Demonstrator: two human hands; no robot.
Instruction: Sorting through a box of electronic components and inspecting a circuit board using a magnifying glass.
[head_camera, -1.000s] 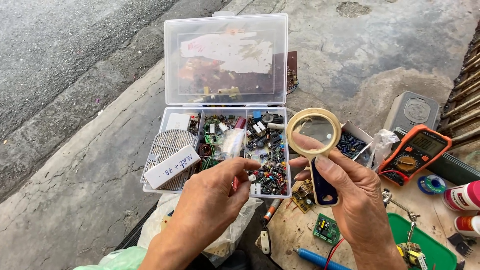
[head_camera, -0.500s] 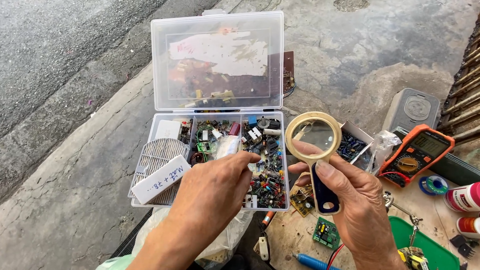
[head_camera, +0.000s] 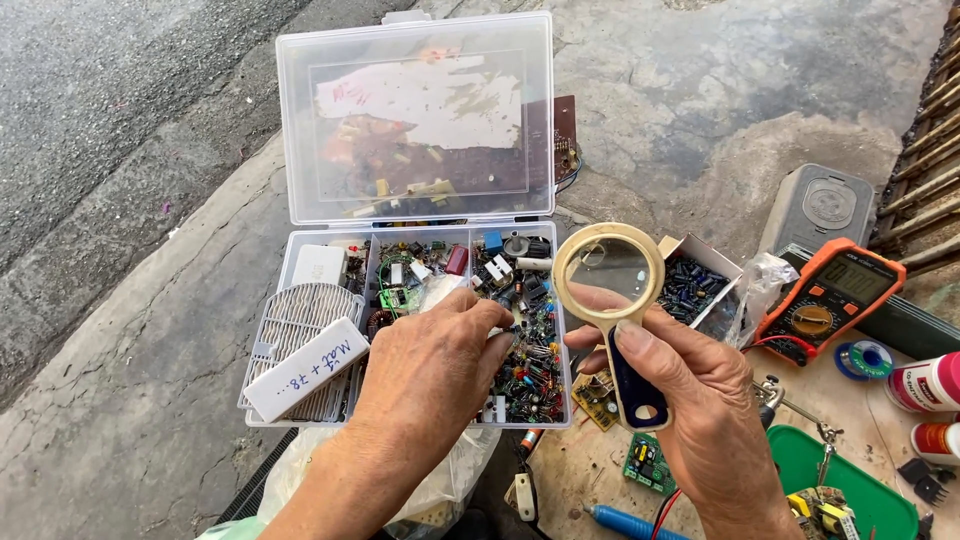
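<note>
Magnifying glass (head_camera: 610, 268), cream-rimmed with a dark blue handle, stands upright in the right hand (head_camera: 690, 400), whose fingers are wrapped around the handle with the thumb pressed flat on its front. The lens sits just above the right edge of the clear plastic parts box (head_camera: 300, 250). The left hand (head_camera: 430, 370) is curled palm-down over the middle and right compartments, its fingertips drawn together near the loose small components (head_camera: 535, 350); whether they pinch one I cannot tell, since the knuckles hide the tips.

By my judgement the step in hand is picking through the parts and bringing one under the lens. A next move would call for a steady lens and a fine pinch, because the pieces are tiny and tangled.

Outward from the hands, the box's lid (head_camera: 420, 120) stands open with torn white paper behind it. A white ribbed grille (head_camera: 300, 320) and a long white block with handwriting (head_camera: 305, 368) lie across the left compartment. Just right of the lens is a small open carton of dark capacitors (head_camera: 690, 285), then an orange multimeter (head_camera: 830, 300) and a grey cased unit (head_camera: 820, 205). A green tray (head_camera: 880, 500), small circuit boards (head_camera: 645, 462) and two red-and-white bottles (head_camera: 930, 385) lie on the bench (head_camera: 580, 480).
</note>
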